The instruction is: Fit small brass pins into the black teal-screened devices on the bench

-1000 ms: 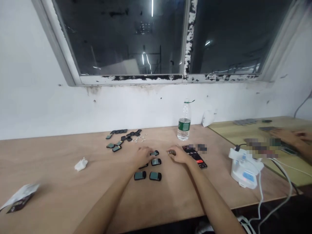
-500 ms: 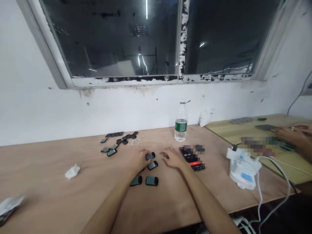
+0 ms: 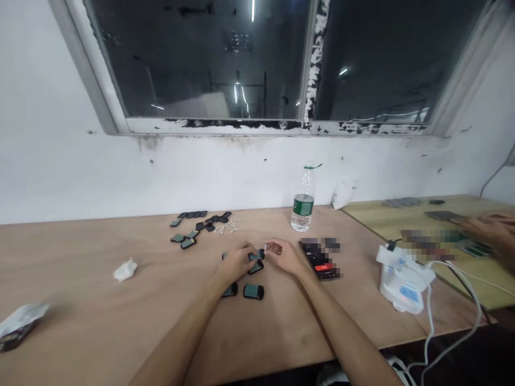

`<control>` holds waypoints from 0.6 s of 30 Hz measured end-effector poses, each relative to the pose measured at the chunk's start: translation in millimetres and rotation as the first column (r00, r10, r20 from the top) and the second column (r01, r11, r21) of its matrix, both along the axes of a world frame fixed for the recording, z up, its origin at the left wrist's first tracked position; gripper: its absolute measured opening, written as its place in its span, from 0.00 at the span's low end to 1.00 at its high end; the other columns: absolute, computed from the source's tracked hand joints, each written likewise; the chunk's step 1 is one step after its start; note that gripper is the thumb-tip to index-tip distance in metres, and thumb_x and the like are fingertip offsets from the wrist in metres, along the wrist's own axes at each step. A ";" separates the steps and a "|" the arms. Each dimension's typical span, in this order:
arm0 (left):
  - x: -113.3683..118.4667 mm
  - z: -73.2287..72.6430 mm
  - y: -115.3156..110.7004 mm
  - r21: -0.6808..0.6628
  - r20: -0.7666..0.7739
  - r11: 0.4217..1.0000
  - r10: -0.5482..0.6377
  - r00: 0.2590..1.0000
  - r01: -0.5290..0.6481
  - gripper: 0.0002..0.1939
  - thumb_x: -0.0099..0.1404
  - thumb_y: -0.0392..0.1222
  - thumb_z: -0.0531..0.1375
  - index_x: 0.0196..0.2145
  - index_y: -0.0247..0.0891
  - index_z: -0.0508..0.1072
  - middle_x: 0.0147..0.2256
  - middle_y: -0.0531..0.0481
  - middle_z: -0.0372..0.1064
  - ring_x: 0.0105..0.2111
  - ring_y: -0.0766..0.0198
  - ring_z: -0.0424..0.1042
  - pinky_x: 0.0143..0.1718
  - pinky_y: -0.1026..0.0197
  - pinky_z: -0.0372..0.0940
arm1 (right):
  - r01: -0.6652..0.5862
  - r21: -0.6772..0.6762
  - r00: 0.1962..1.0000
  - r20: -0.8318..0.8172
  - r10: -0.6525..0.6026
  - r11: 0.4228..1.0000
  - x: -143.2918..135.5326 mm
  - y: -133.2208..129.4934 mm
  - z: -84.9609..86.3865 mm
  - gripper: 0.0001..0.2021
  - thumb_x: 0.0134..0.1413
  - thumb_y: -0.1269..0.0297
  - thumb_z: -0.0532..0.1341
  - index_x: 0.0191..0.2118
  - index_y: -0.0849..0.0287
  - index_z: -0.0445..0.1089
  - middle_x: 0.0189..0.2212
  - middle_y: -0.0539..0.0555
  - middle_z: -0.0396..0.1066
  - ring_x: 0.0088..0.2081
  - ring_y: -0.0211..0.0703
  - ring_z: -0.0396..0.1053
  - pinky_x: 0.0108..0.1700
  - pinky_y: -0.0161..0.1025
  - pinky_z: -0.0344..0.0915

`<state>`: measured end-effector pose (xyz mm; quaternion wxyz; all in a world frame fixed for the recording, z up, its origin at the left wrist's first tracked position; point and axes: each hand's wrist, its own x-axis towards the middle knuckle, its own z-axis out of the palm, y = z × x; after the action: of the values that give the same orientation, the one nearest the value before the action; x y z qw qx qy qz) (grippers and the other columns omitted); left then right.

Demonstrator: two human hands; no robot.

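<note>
A wide window (image 3: 201, 64) with dark panes sits in a white wall (image 3: 209, 171), streaks of light showing in its glass. Black and white paint is patchy on the window's middle bar (image 3: 316, 69). Below the window are a brownish stain (image 3: 149, 143) and a wooden worktop (image 3: 80, 311) against the wall.

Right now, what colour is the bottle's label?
The label is green, best seen in the head view.
</note>
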<state>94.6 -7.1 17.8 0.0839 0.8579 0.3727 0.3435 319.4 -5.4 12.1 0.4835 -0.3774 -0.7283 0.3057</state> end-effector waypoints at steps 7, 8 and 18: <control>1.5 -4.3 2.1 0.057 0.126 0.997 -0.050 0.991 0.043 0.05 0.62 0.34 0.67 0.37 0.42 0.79 0.43 0.49 0.74 0.38 0.62 0.76 0.40 0.62 0.73 | 0.055 0.034 0.997 -0.059 -0.053 0.998 -4.5 2.5 -3.6 0.13 0.51 0.61 0.71 0.43 0.58 0.82 0.37 0.57 0.80 0.35 0.45 0.74 0.39 0.41 0.71; 1.4 -4.6 2.2 0.059 0.139 0.997 -0.051 0.989 0.043 0.05 0.62 0.35 0.67 0.36 0.42 0.79 0.43 0.49 0.74 0.38 0.62 0.77 0.40 0.62 0.73 | 0.049 0.046 0.997 -0.063 -0.046 0.998 -3.9 2.7 -3.7 0.13 0.52 0.60 0.71 0.43 0.57 0.82 0.38 0.57 0.80 0.36 0.45 0.74 0.40 0.42 0.71; 2.8 0.9 -2.8 -0.037 0.298 0.999 0.046 0.954 -0.037 0.04 0.62 0.40 0.67 0.36 0.40 0.80 0.43 0.46 0.76 0.41 0.59 0.77 0.44 0.59 0.74 | -0.075 0.073 0.997 0.028 0.073 0.994 -2.3 -3.2 0.0 0.24 0.51 0.58 0.73 0.55 0.52 0.76 0.50 0.57 0.76 0.48 0.49 0.73 0.50 0.45 0.71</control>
<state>97.3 -9.8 18.8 0.1453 0.7869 0.3790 0.4649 317.1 -8.6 12.1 0.4761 -0.3358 -0.7588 0.2913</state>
